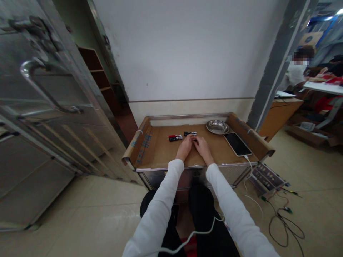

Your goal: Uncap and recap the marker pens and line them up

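Note:
My left hand (184, 147) and my right hand (202, 145) meet over the middle of a brown-covered cart top (160, 151). The fingers of both are curled together at the fingertips. A small dark spot shows between them, but what they hold, if anything, is too small to make out. Just left of my left hand lie a red-handled piece (173, 136) and a black-handled piece (175, 139), side by side, both with silvery metal ends. Another black piece with a metal end (190, 134) rests right behind my fingers.
A round steel dish (217, 127) stands at the back right. In front of it lies a phone (238, 144) with a white cable. Raised sides edge the cart. A metal device (268, 179) and loose leads (286, 225) are on the floor; a person (294, 71) sits farther right.

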The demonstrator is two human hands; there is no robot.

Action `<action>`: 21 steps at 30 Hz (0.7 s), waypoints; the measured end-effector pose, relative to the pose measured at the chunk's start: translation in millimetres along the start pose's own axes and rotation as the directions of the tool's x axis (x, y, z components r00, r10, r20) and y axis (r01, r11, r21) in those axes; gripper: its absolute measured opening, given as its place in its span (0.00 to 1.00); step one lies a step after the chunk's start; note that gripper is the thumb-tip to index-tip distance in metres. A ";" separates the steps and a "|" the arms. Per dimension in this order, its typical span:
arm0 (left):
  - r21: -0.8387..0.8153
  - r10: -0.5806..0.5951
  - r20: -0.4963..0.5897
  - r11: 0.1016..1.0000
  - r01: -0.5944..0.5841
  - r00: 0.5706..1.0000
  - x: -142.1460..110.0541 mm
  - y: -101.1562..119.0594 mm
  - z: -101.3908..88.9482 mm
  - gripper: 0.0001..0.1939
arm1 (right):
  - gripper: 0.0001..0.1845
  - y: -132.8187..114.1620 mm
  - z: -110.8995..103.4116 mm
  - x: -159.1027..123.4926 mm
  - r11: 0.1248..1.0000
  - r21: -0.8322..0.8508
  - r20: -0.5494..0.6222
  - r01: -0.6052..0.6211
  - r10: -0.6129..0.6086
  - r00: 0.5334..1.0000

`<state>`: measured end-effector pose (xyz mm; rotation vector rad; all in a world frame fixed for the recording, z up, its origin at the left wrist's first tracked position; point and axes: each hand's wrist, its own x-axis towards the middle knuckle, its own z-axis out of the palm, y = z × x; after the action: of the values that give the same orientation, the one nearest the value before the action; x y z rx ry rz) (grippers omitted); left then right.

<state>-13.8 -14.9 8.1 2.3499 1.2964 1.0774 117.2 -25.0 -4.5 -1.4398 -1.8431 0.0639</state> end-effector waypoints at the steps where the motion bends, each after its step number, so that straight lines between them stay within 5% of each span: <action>1: 0.036 0.008 -0.013 0.999 -0.007 1.000 1.9 1.5 0.4 0.20 | 0.14 -0.8 -0.8 0.0 1.000 -0.014 -0.008 -0.019 0.019 1.000; 6: 0.258 -0.003 -0.127 0.965 0.036 0.992 12.3 1.1 7.9 0.25 | 0.15 -2.7 -3.5 -0.3 0.989 -0.061 -0.068 -0.132 0.128 0.989; 15: 0.423 -0.077 0.006 0.904 0.067 0.997 9.5 0.1 9.5 0.15 | 0.18 -8.5 -12.2 -1.3 0.978 -0.015 -0.048 -0.210 0.209 0.977; 21: 0.400 -0.076 0.084 0.916 0.036 0.994 -3.9 6.2 -3.0 0.11 | 0.18 -15.8 -17.7 -5.3 0.930 -0.143 -0.073 -0.339 0.331 0.941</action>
<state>-13.3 -22.0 11.7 2.5881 1.6661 0.7204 115.3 -42.3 12.5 -1.8385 -1.5732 0.0566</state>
